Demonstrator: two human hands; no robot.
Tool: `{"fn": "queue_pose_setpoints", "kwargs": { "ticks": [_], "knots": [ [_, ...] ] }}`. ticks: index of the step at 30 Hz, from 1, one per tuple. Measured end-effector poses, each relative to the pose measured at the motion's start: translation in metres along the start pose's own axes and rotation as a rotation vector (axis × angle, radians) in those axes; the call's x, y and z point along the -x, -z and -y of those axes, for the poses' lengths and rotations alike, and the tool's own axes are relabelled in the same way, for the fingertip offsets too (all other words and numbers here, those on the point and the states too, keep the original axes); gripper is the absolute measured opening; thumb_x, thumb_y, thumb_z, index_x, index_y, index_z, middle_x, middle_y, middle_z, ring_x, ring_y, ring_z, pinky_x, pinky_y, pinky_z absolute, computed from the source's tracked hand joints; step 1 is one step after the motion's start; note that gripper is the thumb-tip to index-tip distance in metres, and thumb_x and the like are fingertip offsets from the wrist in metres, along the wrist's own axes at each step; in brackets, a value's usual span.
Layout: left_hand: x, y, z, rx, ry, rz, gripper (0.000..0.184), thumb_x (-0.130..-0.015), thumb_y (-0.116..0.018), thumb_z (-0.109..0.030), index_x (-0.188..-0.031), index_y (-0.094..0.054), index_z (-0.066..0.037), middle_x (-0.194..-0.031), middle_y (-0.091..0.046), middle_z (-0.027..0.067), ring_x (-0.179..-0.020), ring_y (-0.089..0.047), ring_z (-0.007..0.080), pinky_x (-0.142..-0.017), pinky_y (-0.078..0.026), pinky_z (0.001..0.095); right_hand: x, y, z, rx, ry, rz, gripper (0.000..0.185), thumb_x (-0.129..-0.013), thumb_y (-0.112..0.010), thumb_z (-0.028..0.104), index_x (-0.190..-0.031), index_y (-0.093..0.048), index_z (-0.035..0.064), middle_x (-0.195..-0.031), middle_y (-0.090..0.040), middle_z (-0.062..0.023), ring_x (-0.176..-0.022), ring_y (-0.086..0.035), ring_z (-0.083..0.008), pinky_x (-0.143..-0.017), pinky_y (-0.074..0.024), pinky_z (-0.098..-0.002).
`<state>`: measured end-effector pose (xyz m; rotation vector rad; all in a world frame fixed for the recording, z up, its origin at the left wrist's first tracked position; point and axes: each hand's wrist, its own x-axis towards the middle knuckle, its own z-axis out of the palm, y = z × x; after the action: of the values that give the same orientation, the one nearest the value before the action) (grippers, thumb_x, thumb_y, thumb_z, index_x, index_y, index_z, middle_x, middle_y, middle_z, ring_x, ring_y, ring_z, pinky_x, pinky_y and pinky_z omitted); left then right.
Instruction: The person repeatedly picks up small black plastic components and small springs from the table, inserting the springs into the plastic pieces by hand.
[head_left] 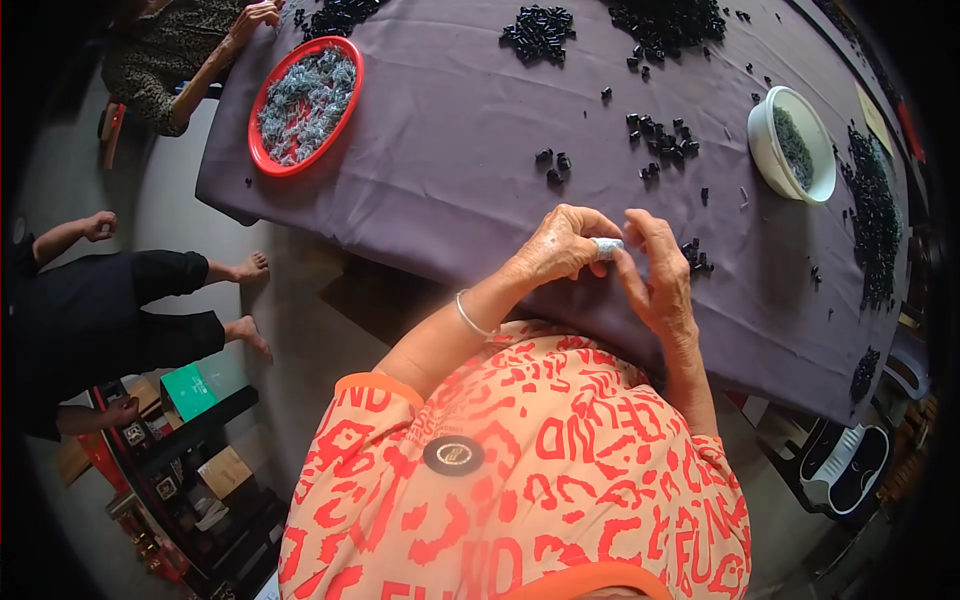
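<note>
Close to the table's front edge, my left hand [560, 243] has its fingers closed together, and a bracelet circles the wrist. At its fingertips is a small white tube-like piece [607, 247] with pale blue marks; I cannot tell whether it is held or wrapped round a finger. My right hand [662, 285] faces it from the right, thumb and forefinger apart, the thumb tip at the white piece. Just beyond the right hand lie small black parts [696, 257]. More black parts [662, 140] are scattered farther up the purple-grey tablecloth [430, 130].
A red tray [357, 100] of clear bluish pieces sits at the left edge, a white bowl [823, 190] of small greyish pieces at the right. Black heaps [538, 35] lie at the back. Another person's arm [215, 65] reaches in; a second person [110, 305] is at left beside a shelf [190, 430].
</note>
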<state>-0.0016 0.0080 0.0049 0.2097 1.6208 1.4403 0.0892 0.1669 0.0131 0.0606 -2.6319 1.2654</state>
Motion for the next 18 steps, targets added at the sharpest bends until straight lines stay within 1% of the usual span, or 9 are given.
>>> {"fn": "queue_pose_setpoints", "kwargs": {
  "ticks": [3,4,6,9,11,12,15,16,18],
  "knots": [
    [0.000,0.002,0.009,0.034,-0.120,0.014,0.022,-0.085,-0.067,-0.017,-0.103,-0.069,-0.004,-0.087,-0.068,0.0024,-0.068,-0.060,0.0070,-0.052,-0.047,0.0233,-0.013,-0.016,0.007,0.090,0.170,-0.029,0.043,-0.086,-0.063,0.015,-0.126,-0.054,0.0013,-0.118,-0.059,-0.0194,-0.108,-0.058,-0.0342,-0.093,-0.0450,-0.0432],
    [0.000,-0.001,0.007,0.114,-0.167,-0.052,0.021,-0.069,-0.070,-0.007,-0.088,-0.071,0.001,-0.075,-0.068,0.0043,-0.058,-0.059,0.0103,-0.047,-0.047,0.0245,-0.016,-0.023,0.010,0.035,0.141,0.012,0.045,-0.090,-0.057,0.026,-0.128,-0.054,0.0020,-0.123,-0.058,-0.0192,-0.116,-0.054,-0.0345,-0.101,-0.0396,-0.0446],
    [-0.018,0.001,0.048,0.161,-0.244,-0.083,0.018,-0.069,-0.070,-0.008,-0.084,-0.070,0.001,-0.074,-0.068,0.0030,-0.058,-0.059,0.0102,-0.046,-0.047,0.0245,-0.015,-0.039,0.002,-0.001,0.136,0.034,0.046,-0.092,-0.053,0.029,-0.130,-0.053,0.0027,-0.126,-0.057,-0.0192,-0.119,-0.053,-0.0350,-0.102,-0.0393,-0.0442],
    [-0.023,-0.002,0.059,0.083,-0.253,-0.150,0.023,-0.069,-0.072,-0.013,-0.086,-0.066,0.001,-0.074,-0.068,0.0056,-0.064,-0.063,0.0133,-0.054,-0.050,0.0300,-0.015,-0.044,-0.002,-0.014,0.103,0.063,0.051,-0.094,-0.047,0.037,-0.133,-0.052,0.0038,-0.131,-0.055,-0.0201,-0.123,-0.051,-0.0361,-0.104,-0.0376,-0.0445],
    [-0.024,-0.008,0.065,-0.110,-0.297,-0.263,0.027,-0.070,-0.072,-0.015,-0.091,-0.064,0.001,-0.076,-0.068,0.0097,-0.069,-0.064,0.0151,-0.060,-0.051,0.0332,-0.012,-0.047,-0.008,-0.014,0.109,0.047,0.053,-0.093,-0.047,0.039,-0.134,-0.052,0.0045,-0.130,-0.055,-0.0204,-0.123,-0.051,-0.0367,-0.105,-0.0370,-0.0449],
    [-0.008,-0.009,0.033,-0.170,-0.278,-0.218,0.032,-0.071,-0.072,-0.017,-0.097,-0.063,0.000,-0.079,-0.067,0.0163,-0.076,-0.068,0.0236,-0.067,-0.051,0.0367,-0.011,-0.047,-0.009,-0.069,0.088,0.054,0.055,-0.093,-0.046,0.042,-0.132,-0.053,0.0041,-0.130,-0.055,-0.0205,-0.123,-0.051,-0.0372,-0.105,-0.0360,-0.0449],
    [-0.008,-0.007,0.032,-0.220,-0.243,-0.176,0.031,-0.071,-0.071,-0.017,-0.096,-0.063,-0.001,-0.082,-0.068,0.0178,-0.077,-0.068,0.0258,-0.068,-0.052,0.0370,-0.011,-0.047,-0.011,-0.100,0.073,0.056,0.053,-0.094,-0.045,0.042,-0.129,-0.054,0.0042,-0.131,-0.055,-0.0205,-0.124,-0.050,-0.0372,-0.106,-0.0355,-0.0451],
    [-0.009,-0.007,0.035,-0.328,-0.319,-0.215,0.029,-0.072,-0.070,-0.015,-0.097,-0.064,-0.001,-0.079,-0.068,0.0153,-0.075,-0.069,0.0249,-0.066,-0.052,0.0377,-0.010,-0.048,-0.012,-0.077,0.077,0.049,0.047,-0.092,-0.051,0.037,-0.126,-0.055,0.0039,-0.129,-0.055,-0.0201,-0.122,-0.051,-0.0375,-0.104,-0.0379,-0.0450],
    [-0.007,-0.006,0.026,-0.516,-0.370,-0.166,0.026,-0.074,-0.068,-0.013,-0.098,-0.065,-0.001,-0.078,-0.068,0.0131,-0.071,-0.068,0.0214,-0.063,-0.052,0.0368,-0.009,-0.037,-0.009,-0.175,0.088,-0.012,0.042,-0.088,-0.059,0.027,-0.123,-0.057,0.0043,-0.125,-0.057,-0.0195,-0.119,-0.053,-0.0369,-0.101,-0.0409,-0.0442]
  ]
}}
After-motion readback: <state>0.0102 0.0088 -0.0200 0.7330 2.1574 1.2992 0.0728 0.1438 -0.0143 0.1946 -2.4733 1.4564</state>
